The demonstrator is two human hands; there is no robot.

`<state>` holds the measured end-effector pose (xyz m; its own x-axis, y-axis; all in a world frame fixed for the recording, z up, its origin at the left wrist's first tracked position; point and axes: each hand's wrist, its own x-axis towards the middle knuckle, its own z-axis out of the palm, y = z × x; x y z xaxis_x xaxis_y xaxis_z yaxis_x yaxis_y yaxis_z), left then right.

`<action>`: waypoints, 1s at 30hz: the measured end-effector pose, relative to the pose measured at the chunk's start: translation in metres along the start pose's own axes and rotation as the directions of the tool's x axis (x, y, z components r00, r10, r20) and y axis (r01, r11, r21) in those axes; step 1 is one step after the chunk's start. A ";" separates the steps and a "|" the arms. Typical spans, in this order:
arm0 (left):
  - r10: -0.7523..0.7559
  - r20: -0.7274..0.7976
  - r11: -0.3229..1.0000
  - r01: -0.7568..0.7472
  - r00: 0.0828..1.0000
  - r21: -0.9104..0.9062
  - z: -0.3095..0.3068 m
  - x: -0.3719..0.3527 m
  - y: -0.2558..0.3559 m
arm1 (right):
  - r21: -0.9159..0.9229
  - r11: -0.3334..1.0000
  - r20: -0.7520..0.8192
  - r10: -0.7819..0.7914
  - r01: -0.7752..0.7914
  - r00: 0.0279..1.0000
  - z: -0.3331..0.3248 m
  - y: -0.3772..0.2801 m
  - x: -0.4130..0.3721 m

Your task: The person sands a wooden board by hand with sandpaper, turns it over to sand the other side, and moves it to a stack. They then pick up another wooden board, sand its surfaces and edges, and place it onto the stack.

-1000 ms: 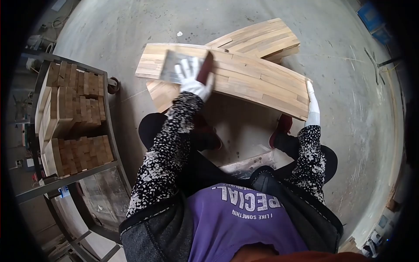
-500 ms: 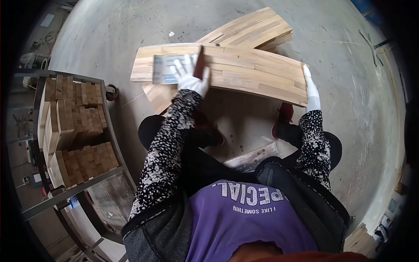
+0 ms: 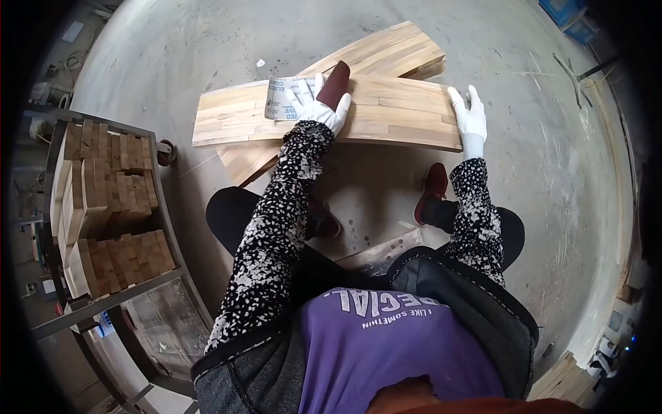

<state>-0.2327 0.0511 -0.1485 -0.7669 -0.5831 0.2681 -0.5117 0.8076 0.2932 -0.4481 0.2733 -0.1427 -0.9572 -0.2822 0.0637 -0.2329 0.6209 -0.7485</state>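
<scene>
A curved board of light wood strips [image 3: 393, 110] lies crosswise over a second board [image 3: 393, 52]. On its left half, my left hand [image 3: 318, 110], in a white glove, lies flat with its fingers spread over a sheet of sandpaper [image 3: 281, 102]. The printed backing faces up, and the sheet's reddish-brown side curls up between fingers and thumb. At the upper board's right end is my right hand [image 3: 470, 119], also white-gloved. Its thumb and fingers are apart, with the palm beside the board's edge.
A metal-framed cart [image 3: 172, 207] with stacked wood pieces [image 3: 124, 200] stands at the left. My red shoes [image 3: 432, 190] are on the concrete floor below the boards. Blue containers [image 3: 569, 17] are at the top right, and more wood [image 3: 565, 379] is at the bottom right.
My left hand and the sandpaper have moved right along the upper board. My right hand's fingers have spread at the board's end. The whole view has shifted somewhat.
</scene>
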 end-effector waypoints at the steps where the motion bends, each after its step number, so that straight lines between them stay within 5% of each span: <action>1: 0.065 0.034 0.996 -0.067 0.997 0.063 -0.002 -0.001 -0.005 | -0.039 0.996 -0.055 -0.085 0.083 0.995 -0.007 -0.037 -0.019; 3: 0.186 0.111 0.963 -0.204 0.976 0.176 -0.005 -0.006 -0.009 | 0.003 0.859 -0.082 -0.511 0.512 0.856 -0.005 -0.090 -0.046; 5: 0.215 0.169 0.953 -0.244 0.962 0.177 -0.008 -0.013 -0.005 | 0.119 0.613 0.012 -0.787 0.781 0.617 0.012 -0.126 -0.070; 7: 0.265 0.274 0.931 -0.319 0.925 0.175 -0.010 -0.021 0.000 | 0.289 0.511 0.176 -0.860 0.810 0.479 0.033 -0.149 -0.098; 10: 0.287 0.189 0.950 -0.304 0.939 0.067 -0.018 -0.048 0.001 | 0.174 0.377 0.170 -0.921 0.910 0.349 0.085 -0.146 -0.119; 11: 0.300 0.151 0.952 -0.306 0.942 0.019 -0.022 -0.060 0.001 | 0.185 0.364 0.170 -0.927 0.913 0.335 0.093 -0.148 -0.123; 14: 0.336 0.040 0.937 -0.330 0.941 -0.115 -0.035 -0.089 -0.006 | -0.228 0.520 0.543 -0.634 0.823 0.551 0.106 -0.163 -0.140; 16: 0.335 -0.012 0.930 -0.333 0.942 -0.155 -0.048 -0.091 -0.016 | -0.295 0.487 0.513 -0.646 0.822 0.566 0.113 -0.159 -0.138; 18: 0.550 0.260 0.834 -0.510 0.794 -0.209 -0.085 -0.088 -0.045 | -0.440 0.426 0.447 -0.660 0.791 0.604 0.120 -0.158 -0.133; 20: 0.314 0.327 0.942 -0.249 0.891 -0.226 -0.120 -0.074 -0.087 | -0.442 0.438 0.484 -0.617 0.782 0.620 0.129 -0.168 -0.131; 22: -0.183 -0.044 0.968 0.172 0.982 -0.181 -0.127 -0.068 -0.148 | -0.474 0.491 0.528 -0.505 0.731 0.682 0.134 -0.176 -0.130; 23: -0.182 -0.345 0.981 0.144 0.921 -0.133 -0.112 -0.057 -0.203 | -0.485 0.485 0.531 -0.498 0.728 0.686 0.138 -0.177 -0.131; 24: -0.402 -0.118 0.916 0.396 0.908 -0.069 -0.126 -0.048 -0.235 | -0.499 0.477 0.470 -0.553 0.724 0.688 0.144 -0.176 -0.133; 26: -0.602 -0.196 0.796 0.600 0.774 -0.076 -0.090 -0.042 -0.317 | -0.531 0.463 0.328 -0.660 0.710 0.676 0.159 -0.176 -0.136; 27: -0.589 -0.196 0.807 0.584 0.784 -0.092 -0.023 -0.072 -0.388 | -0.551 0.460 0.313 -0.660 0.697 0.683 0.165 -0.177 -0.138; 28: -0.727 -0.054 0.636 0.641 0.684 -0.430 0.017 -0.029 -0.463 | -0.563 0.469 0.277 -0.669 0.681 0.690 0.170 -0.179 -0.140; 29: -0.704 -0.061 0.651 0.610 0.707 -0.452 -0.012 -0.054 -0.403 | -0.578 0.477 0.236 -0.679 0.662 0.695 0.173 -0.180 -0.141; 30: -0.653 0.332 0.614 0.732 0.681 -0.294 -0.050 -0.032 -0.370 | -0.593 0.484 0.199 -0.686 0.644 0.699 0.175 -0.179 -0.139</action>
<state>0.0006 -0.2336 -0.2195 -0.3165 -0.8953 -0.3134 -0.7621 0.0433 0.6460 -0.2431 0.0729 -0.1330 -0.4755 -0.7692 0.4269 -0.8305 0.5525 0.0704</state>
